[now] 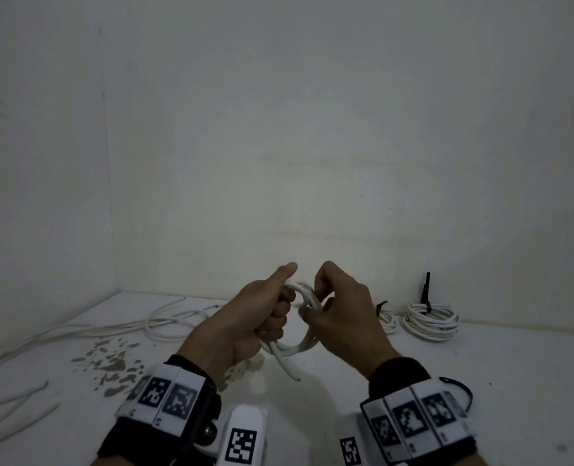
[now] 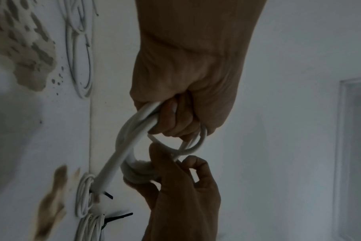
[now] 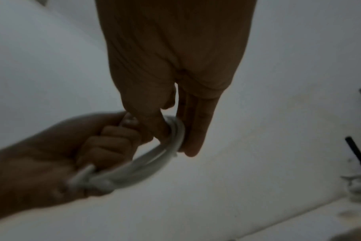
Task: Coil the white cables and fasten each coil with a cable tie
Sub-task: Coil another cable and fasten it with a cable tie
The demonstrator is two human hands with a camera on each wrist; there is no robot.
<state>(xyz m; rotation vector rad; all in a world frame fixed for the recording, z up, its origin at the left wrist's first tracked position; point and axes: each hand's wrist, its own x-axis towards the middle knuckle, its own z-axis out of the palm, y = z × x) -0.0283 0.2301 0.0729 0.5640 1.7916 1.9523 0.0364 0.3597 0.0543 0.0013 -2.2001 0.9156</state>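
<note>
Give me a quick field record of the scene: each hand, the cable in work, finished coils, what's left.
left hand: fist round one side of the coil
right hand: grip pinching the opposite side
cable in work: small white coil held above the table, free end hanging, no tie visible
finished coils: two at right by the wall, black ties on
loose cables: uncoiled, on the table at left
table: white, paint chipped at left

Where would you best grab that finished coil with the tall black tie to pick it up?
Judging by its pose, take the finished coil at the bundled strands beside the black tie, coming from above. It lies flat on the white surface, and there the turns are cinched together.
</note>
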